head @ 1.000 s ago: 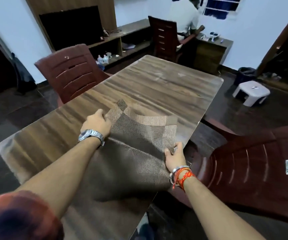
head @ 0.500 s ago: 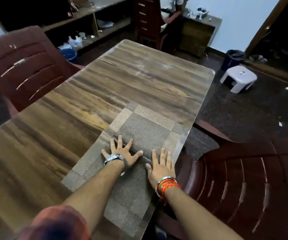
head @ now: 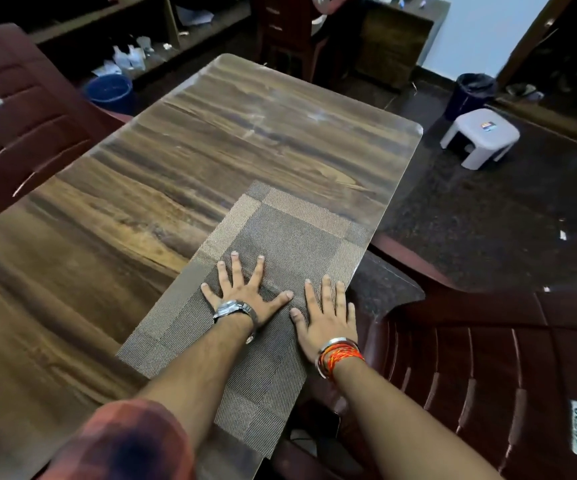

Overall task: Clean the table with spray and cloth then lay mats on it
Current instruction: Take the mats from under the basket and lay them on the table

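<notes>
Both palms lie flat and unclenched, left hand [head: 245,292] beside right hand [head: 326,311], pressing the woven mat [head: 290,233] smooth against the table [head: 210,150] edge.

Home dining room, wooden table [head: 231,143], plastic chairs [head: 487,375] (maroon), shelving [head: 134,19]

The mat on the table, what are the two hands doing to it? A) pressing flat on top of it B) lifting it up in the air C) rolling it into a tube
A: the left hand and right hand lie open, palms down, on the mat, which lies spread on the table.
</notes>
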The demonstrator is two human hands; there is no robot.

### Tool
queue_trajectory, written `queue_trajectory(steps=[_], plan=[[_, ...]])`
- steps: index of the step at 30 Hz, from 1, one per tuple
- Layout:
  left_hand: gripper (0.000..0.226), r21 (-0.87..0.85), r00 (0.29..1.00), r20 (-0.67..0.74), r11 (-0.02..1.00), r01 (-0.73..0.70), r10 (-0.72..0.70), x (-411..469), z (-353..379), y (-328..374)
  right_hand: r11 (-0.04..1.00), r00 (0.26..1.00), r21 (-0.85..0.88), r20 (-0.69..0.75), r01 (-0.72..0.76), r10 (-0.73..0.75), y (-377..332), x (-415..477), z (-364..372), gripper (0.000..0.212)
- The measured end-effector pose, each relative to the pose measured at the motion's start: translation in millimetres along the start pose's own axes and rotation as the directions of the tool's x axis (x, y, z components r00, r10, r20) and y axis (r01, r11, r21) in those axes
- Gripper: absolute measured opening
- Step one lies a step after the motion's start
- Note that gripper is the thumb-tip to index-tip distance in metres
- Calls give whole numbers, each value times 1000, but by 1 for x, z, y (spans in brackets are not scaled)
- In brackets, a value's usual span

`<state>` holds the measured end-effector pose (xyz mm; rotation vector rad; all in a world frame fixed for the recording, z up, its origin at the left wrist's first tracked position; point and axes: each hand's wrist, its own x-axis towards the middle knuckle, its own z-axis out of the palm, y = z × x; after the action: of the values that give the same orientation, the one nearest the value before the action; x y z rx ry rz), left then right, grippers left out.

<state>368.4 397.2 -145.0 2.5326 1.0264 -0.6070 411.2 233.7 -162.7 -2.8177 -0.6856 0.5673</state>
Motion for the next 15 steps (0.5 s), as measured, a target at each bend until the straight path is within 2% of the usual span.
queue_trajectory(steps=[15], plan=[[103,-9,999,-8,999,-35,35,20,-3,13,1000,1000,18,-7,-24,24,8,17,-4,63]])
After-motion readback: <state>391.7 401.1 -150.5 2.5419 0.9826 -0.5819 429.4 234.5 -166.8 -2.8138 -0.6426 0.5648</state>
